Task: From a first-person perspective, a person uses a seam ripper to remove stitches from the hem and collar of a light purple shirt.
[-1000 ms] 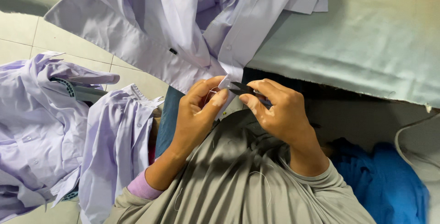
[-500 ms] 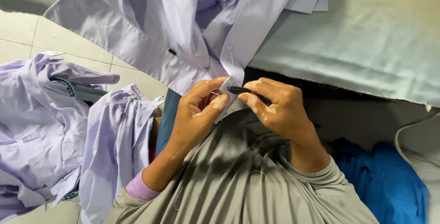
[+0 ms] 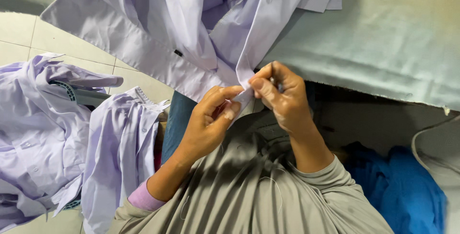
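Up close, the left hand pinches the shirt strip tight so the right hand, gripping a small dark tool, can work on it.

Around the pale green table, my room is tight. The lilac shirt spills over its left part and hangs off the edge, blocking my hands there. Right of the shirt the tabletop lies bare and passable. Left of the table, a heap of lilac shirts crowds the tiled floor; under its edge, blue cloth fills the space.
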